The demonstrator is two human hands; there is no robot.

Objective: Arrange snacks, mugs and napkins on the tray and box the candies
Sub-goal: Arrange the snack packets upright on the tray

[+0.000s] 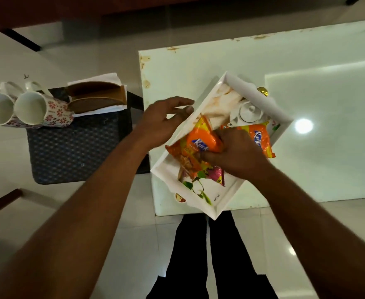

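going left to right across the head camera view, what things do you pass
Two mugs → napkin holder → left hand → snack packet gripped by the right hand → second snack packet. Both packets lie in the white tray.

Tray [226, 203]: glossy white plastic. Snack packets [201, 141]: shiny foil. Mugs [32, 111]: glazed ceramic. Napkin holder [97, 98]: wood. Table [328, 158]: polished, reflective.
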